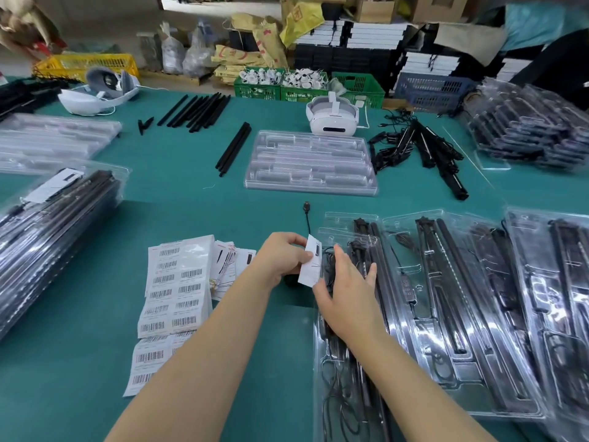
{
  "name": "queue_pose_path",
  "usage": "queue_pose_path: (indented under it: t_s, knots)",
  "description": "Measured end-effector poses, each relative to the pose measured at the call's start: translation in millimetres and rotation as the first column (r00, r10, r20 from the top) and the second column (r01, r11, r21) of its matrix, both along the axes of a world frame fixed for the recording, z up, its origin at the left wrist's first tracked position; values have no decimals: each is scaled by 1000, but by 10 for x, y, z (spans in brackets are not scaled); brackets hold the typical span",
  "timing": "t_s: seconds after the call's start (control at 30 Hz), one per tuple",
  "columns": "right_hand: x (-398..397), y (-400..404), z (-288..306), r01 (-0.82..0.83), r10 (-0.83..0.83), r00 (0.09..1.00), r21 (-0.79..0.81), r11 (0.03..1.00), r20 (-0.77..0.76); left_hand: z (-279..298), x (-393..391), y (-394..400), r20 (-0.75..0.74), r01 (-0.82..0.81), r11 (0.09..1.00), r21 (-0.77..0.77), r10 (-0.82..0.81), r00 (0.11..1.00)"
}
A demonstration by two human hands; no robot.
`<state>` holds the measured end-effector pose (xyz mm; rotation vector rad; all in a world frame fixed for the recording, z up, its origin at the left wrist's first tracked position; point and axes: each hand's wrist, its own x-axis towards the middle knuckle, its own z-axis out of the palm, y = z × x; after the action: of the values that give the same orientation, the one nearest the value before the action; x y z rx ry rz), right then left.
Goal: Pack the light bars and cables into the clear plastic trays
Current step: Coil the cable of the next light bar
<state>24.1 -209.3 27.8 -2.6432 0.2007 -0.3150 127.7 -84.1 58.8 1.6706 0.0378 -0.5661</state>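
The left hand (280, 260) pinches a white card (310, 264) just left of the nearest tray (322, 362) of bars and cables, the right hand (345, 295) lies flat-fingered on that tray, so the card could crease or snag on the loose cable (307, 215) beyond it

Barcode label sheets (173, 291) lie at lower centre-left on the green table (79, 362). A white headset (332, 118) sits upper centre, another headset (98, 92) upper left, near a yellow crate (86, 63). Green crates (306, 86) stand behind.
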Motion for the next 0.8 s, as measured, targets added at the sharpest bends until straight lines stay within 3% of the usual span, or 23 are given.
queue_pose_path:
  t_s: [0.27,0.5,0.8]
  knots:
    - [-4,1,36,15,-15,1000,7,1000,-21,156,16,-87,-149,135,990,-41,-139,979]
    - [-12,15,57,16,-16,1000,22,1000,-14,78,27,-180,-280,4,995,-102,-33,959]
    - [-11,21,44,4,-3,1000,-40,999,17,111,63,-181,-324,38,999,-26,-45,945]
